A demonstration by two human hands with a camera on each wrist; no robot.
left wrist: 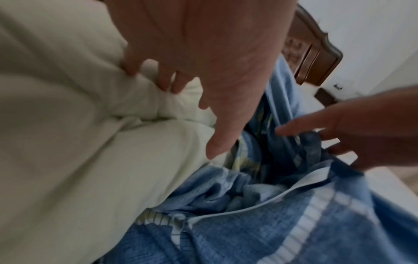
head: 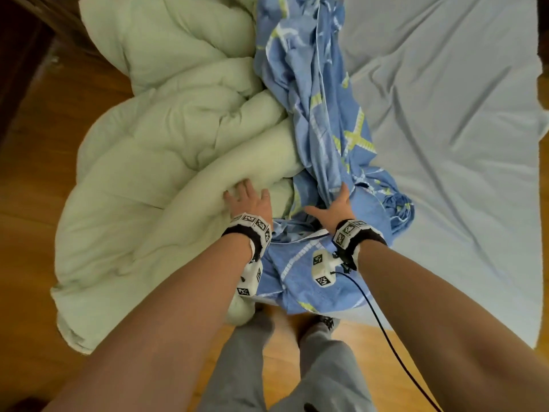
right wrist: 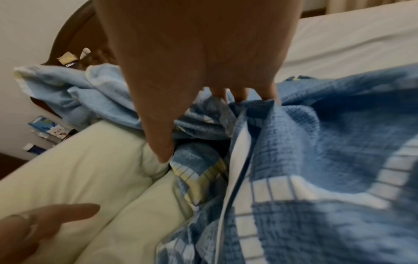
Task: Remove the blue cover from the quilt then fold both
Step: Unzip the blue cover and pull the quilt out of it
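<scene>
The pale green quilt [head: 166, 150] lies bunched on the left of the bed and hangs over its edge toward the floor. Beside it the blue cover [head: 323, 108], with white and yellow stripes, runs in a crumpled band up the middle. My left hand [head: 248, 197] rests on a quilt fold with fingers spread, and its fingertips [left wrist: 158, 78] press into the padding. My right hand [head: 334, 203] sits on the cover. Its fingers [right wrist: 239, 94] dig into a bunch of blue folds, which hide the tips, while the thumb [right wrist: 161, 148] sticks out straight. The cover's open edge [left wrist: 260, 201] gapes below both hands.
A light blue sheet [head: 445, 114] covers the mattress to the right. Wooden floor [head: 35, 203] lies left and below, where my legs in grey trousers [head: 267, 367] stand. A black cable [head: 386, 328] trails from the right wrist. A dark wooden headboard [left wrist: 316, 53] stands beyond.
</scene>
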